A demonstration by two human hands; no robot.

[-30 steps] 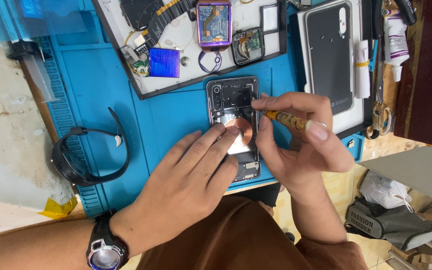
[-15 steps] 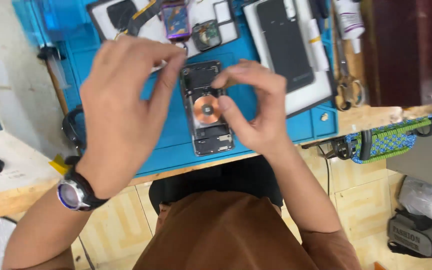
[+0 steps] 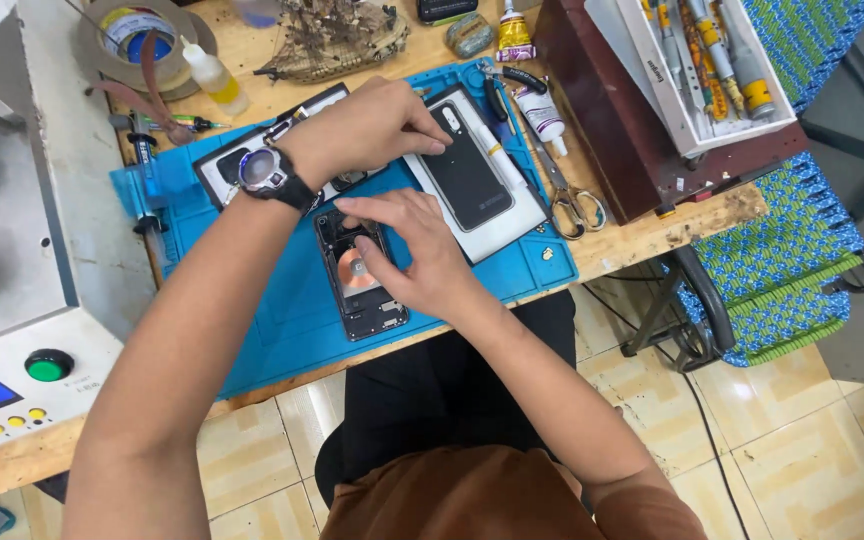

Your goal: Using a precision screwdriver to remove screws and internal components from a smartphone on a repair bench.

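Opened phone (image 3: 360, 275) lies flat on blue mat (image 3: 252, 310). Right hand (image 3: 417, 255) rests on it, fingers loosely curled, gripping nothing visible. Left hand (image 3: 367, 125) reaches beyond, over the black back cover (image 3: 467, 180); grip unclear. Risk: pressure on exposed internals could damage them.

The left hand (image 3: 367, 125) stretches far forward on a nearly straight bare arm, palm down, fingers curled loosely with the fingertips pressed downward (a watch sits on the wrist). The right hand (image 3: 412, 255) lies nearer the body, palm down, forearm angled in from the lower right, fingers extended leftward and spread slightly, thumb tucked beneath.
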